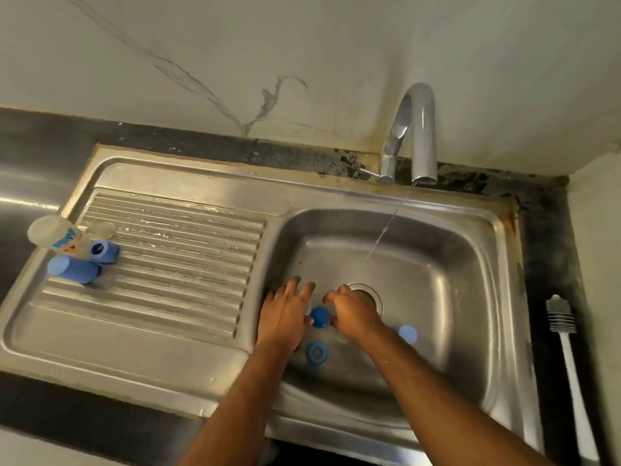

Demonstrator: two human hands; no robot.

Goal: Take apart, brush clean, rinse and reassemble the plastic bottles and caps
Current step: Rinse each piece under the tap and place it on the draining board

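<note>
With the left hand spread flat and holding nothing and the right hand's grip curled but its contents unclear, pinch the dark blue cap lying between them in the basin, then carry it under the stream.

home kitchen | steel sink | tap | drainboard
</note>
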